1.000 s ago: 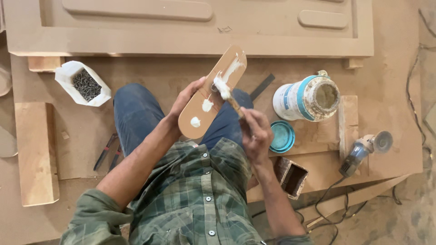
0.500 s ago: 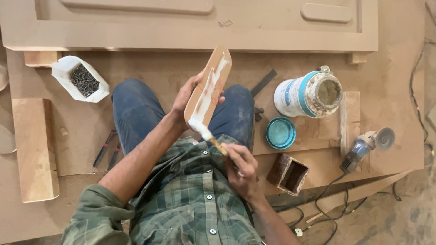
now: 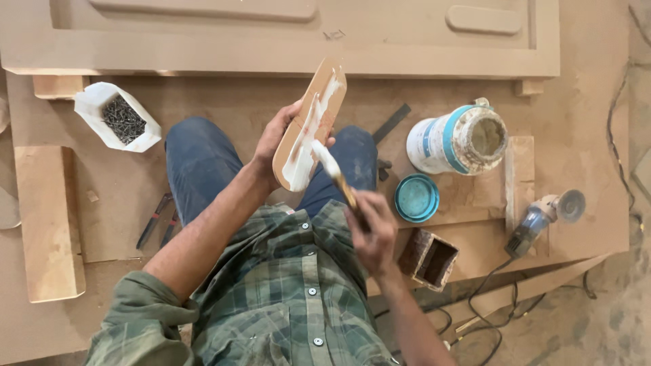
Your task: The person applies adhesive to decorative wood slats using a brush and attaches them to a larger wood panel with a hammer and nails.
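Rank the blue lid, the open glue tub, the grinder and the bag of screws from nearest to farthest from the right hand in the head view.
Measured from the right hand, which holds the brush:
1. Blue lid, just to its right on the board.
2. Glue tub, beyond the lid, lying on its side.
3. Grinder, far right near the board's edge.
4. Bag of screws, far left, past the left knee.

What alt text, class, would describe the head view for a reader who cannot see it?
A seated person's left hand holds an oblong wooden piece while the right hand brushes white paste on it with a brush. An open tub and its teal lid sit nearby.
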